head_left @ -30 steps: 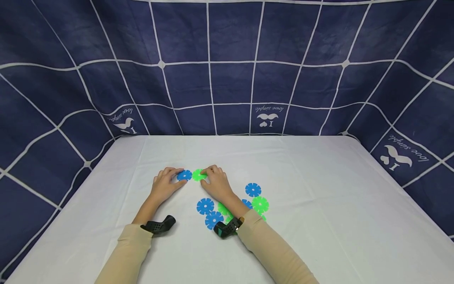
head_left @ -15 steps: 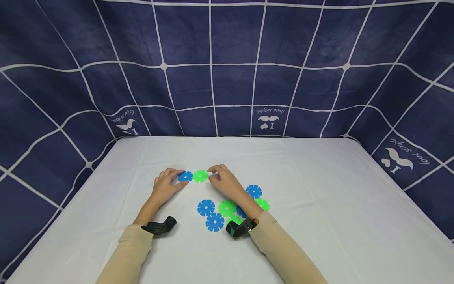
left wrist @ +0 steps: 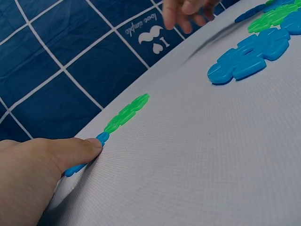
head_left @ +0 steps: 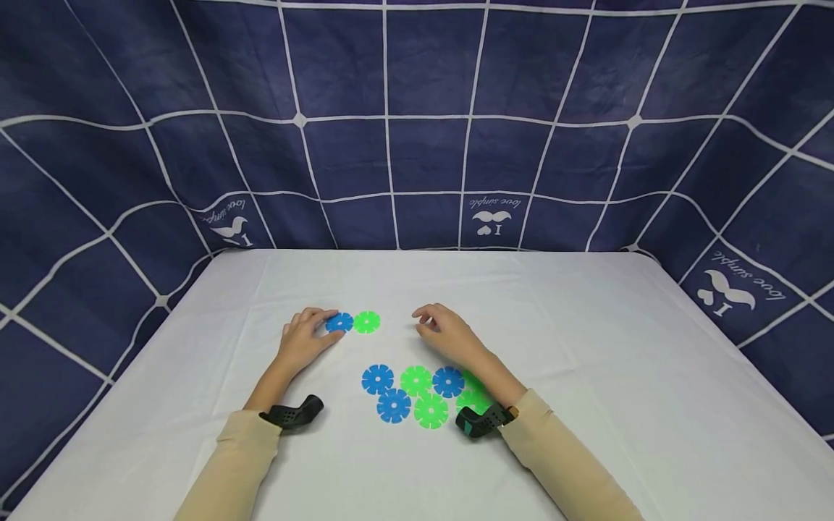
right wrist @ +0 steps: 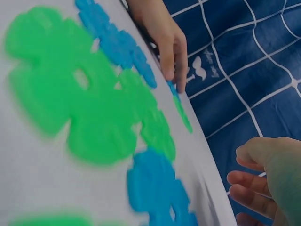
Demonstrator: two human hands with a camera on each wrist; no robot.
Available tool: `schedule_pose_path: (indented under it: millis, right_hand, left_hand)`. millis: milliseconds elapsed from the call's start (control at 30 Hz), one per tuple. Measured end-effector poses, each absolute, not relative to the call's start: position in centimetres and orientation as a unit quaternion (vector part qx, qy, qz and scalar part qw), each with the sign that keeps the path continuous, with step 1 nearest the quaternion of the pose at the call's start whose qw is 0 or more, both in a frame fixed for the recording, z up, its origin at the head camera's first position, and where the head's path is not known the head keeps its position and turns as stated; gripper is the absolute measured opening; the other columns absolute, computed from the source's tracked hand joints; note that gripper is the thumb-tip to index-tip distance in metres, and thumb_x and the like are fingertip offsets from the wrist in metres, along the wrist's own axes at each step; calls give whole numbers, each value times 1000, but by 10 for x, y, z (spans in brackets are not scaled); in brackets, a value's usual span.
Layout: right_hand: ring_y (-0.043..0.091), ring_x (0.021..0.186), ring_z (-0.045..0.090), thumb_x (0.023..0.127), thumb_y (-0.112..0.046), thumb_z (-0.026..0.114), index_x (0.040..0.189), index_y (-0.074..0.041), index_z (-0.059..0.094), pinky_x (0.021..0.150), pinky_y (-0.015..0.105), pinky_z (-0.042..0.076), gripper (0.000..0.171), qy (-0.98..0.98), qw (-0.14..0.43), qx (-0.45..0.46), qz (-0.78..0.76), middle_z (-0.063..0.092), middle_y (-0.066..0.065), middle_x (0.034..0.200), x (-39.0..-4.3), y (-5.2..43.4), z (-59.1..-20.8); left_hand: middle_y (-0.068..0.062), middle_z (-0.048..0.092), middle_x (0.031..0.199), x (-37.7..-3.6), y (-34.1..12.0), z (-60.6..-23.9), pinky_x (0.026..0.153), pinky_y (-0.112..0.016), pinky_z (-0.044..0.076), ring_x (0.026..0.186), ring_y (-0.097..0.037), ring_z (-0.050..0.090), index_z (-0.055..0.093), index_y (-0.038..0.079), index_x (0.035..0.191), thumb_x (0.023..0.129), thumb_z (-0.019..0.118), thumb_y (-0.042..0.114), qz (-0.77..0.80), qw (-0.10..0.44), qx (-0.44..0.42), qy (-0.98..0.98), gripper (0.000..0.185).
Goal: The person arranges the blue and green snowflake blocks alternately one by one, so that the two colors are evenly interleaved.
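I see the left hand resting on the white table, fingers loosely curled, thumb tip touching the blue disc without gripping it; green disc lies flat just beside that blue one, edges touching. Right hand hovers near, off to the right of the green disc, fingers loosely curled and holding nothing. Pile of blue and green discs sits nearer me, between the two forearms, some overlapping. Blue gridded cloth hangs behind the table
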State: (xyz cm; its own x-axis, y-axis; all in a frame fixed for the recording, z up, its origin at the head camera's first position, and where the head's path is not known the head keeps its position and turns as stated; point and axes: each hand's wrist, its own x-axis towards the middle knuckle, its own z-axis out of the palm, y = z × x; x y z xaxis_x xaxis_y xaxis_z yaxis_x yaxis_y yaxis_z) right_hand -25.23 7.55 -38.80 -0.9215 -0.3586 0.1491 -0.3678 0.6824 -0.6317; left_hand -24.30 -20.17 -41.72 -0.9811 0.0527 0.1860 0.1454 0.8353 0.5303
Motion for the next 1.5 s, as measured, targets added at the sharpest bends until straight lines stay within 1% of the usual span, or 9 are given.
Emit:
schedule_pose_path:
  millis: [100, 267, 367, 500, 667, 833, 1033, 1233, 1500]
  right_hand:
    - [10, 82, 52, 89, -22, 53, 112, -15, 61, 75, 28, 44, 25, -920, 15, 204, 333, 59, -2, 94, -250, 89, -391]
    - [9, 78, 50, 89, -23, 54, 111, -16, 61, 78, 31, 39, 24, -929, 24, 209, 303, 58, -4, 88, -246, 108, -397]
    - [11, 81, 53, 89, -23, 55, 109, -16, 62, 82, 35, 38, 23, -932, 31, 214, 290, 59, -3, 89, -243, 118, -399]
    - [15, 92, 56, 88, -21, 56, 108, -16, 63, 88, 40, 39, 21, -932, 49, 217, 287, 61, -1, 97, -239, 129, -402]
    - [18, 98, 54, 88, -21, 56, 104, -16, 64, 89, 42, 38, 19, -929, 68, 219, 290, 59, 0, 101, -234, 141, -407]
    - [20, 99, 52, 86, -23, 58, 103, -16, 64, 87, 42, 40, 20, -929, 84, 217, 288, 57, 2, 103, -230, 149, -410]
    - [17, 95, 55, 85, -30, 60, 108, -18, 62, 81, 39, 44, 26, -938, 68, 202, 273, 54, 1, 106, -228, 156, -414]
    - [16, 89, 54, 84, -34, 60, 110, -19, 60, 77, 36, 43, 30, -944, 54, 202, 257, 53, 1, 106, -229, 157, -415]
    - [17, 92, 54, 80, -28, 59, 111, -16, 59, 82, 39, 41, 33, -943, 47, 208, 254, 54, 2, 109, -229, 155, -416]
  left_hand:
    - [-17, 48, 124, -243, -201, -417, 88, -47, 26, 115, -33, 40, 52, 6, 127, 84, 60, 35, -284, 81, -51, -954, 52]
    - [-17, 48, 124, -243, -200, -417, 88, -47, 26, 115, -33, 40, 52, 6, 127, 83, 61, 35, -286, 80, -52, -953, 52]
    - [-17, 48, 124, -243, -201, -417, 88, -47, 26, 115, -33, 40, 52, 6, 127, 84, 60, 34, -286, 81, -53, -953, 52]
    - [-17, 48, 124, -243, -201, -417, 88, -47, 26, 115, -34, 40, 52, 6, 127, 83, 61, 34, -286, 82, -52, -953, 52]
    - [-17, 48, 125, -242, -200, -418, 89, -47, 26, 116, -33, 39, 51, 6, 127, 84, 60, 34, -289, 78, -51, -953, 53]
    - [-17, 48, 124, -243, -201, -418, 89, -48, 25, 116, -34, 39, 51, 6, 127, 84, 61, 34, -286, 81, -53, -953, 53]
    - [-17, 47, 123, -245, -198, -418, 88, -47, 26, 115, -33, 40, 50, 6, 128, 83, 61, 36, -290, 80, -55, -952, 55]
    - [-18, 47, 122, -244, -198, -417, 88, -47, 26, 114, -33, 40, 50, 6, 128, 83, 60, 36, -287, 78, -52, -953, 55]
    - [-19, 46, 123, -243, -201, -418, 86, -47, 27, 113, -34, 40, 50, 5, 128, 83, 60, 35, -286, 82, -49, -954, 55]
